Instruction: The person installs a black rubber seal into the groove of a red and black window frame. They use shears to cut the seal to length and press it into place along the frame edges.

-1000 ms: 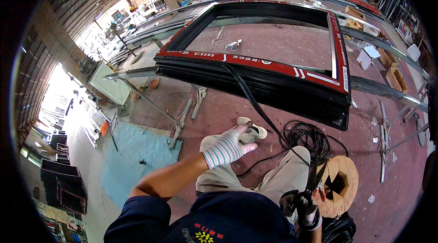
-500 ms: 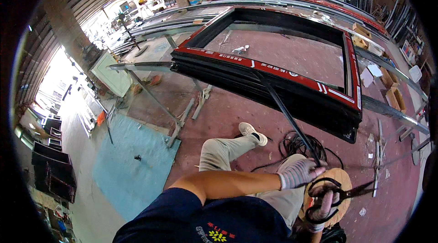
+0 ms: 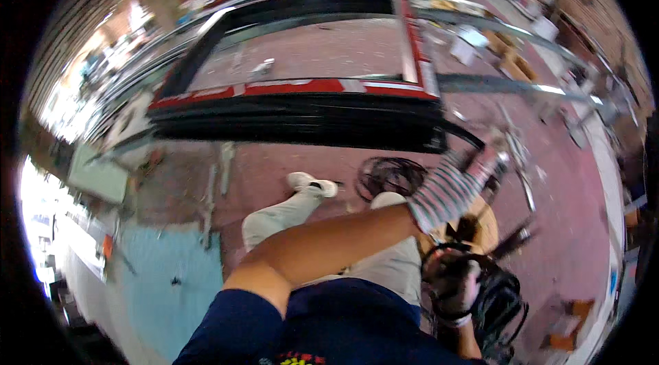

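My left hand point(image 3: 449, 190), in a striped glove, is closed at the near right corner of a stack of black window frames point(image 3: 302, 121) with red film on top. Between its fingers is the end of a flexible black strip point(image 3: 465, 133), which bends away from the stack's corner. Lower down, near my right thigh, my gloved right hand point(image 3: 461, 289) grips black-handled scissors point(image 3: 511, 241); their blades point up and right, smeared by motion. A round wooden disc point(image 3: 489, 226) lies behind the scissors, partly covered by my hands.
Metal rails point(image 3: 508, 84) carry the frame stack. A coil of black cable point(image 3: 391, 176) lies on the red floor beyond my knee, and more black coils point(image 3: 504, 303) sit beside my right hand. A blue mat point(image 3: 171, 289) covers floor at left; cardboard boxes point(image 3: 515, 63) stand far right.
My view has swung right. My left hand has gone forward to the frame stack's corner with the strip, which no longer stretches in a long line across the stack's front. The scissors remain in my right hand.
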The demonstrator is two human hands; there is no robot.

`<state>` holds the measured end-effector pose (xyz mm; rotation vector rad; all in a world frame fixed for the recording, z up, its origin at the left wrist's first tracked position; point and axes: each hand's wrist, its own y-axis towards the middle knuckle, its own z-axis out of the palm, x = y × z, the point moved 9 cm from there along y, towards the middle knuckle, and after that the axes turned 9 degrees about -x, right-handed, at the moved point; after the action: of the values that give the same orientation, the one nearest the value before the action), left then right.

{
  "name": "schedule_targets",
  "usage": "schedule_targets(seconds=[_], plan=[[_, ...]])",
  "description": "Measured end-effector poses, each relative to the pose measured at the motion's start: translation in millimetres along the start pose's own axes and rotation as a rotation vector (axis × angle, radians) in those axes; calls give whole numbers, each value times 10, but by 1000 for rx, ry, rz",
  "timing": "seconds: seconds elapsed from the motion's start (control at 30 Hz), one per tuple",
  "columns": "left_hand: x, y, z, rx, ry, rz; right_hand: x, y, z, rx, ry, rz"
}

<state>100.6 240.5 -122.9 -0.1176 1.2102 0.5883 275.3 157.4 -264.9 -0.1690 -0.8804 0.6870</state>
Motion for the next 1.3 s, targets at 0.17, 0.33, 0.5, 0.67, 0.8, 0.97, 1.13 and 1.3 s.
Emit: schedule_targets(seconds=[0.17, 0.33, 0.5, 0.67, 0.8, 0.97, 1.13, 1.3], plan=[[-47, 122, 125, 12, -109, -61, 145, -77, 447, 374, -353, -171], [120, 267, 99, 12, -66, -79, 98, 2, 661, 260, -554, -64], [194, 367, 86, 2, -18, -3, 303, 62, 911, 270, -564, -23], [143, 432, 127, 10, -5, 71, 643, 57, 1292, 306, -918, -142], [3, 416, 172, 0, -84, 96, 681, 97, 1413, 289, -974, -203], [41, 420, 160, 60, -2, 8, 752, 115, 1479, 284, -1111, -276], [-95, 382, 157, 127, 90, -2, 819, 93, 1551, 297, -1172, -325], [110, 487, 161, 107, -49, 30, 861, 77, 1589, 270, -1196, -326]])
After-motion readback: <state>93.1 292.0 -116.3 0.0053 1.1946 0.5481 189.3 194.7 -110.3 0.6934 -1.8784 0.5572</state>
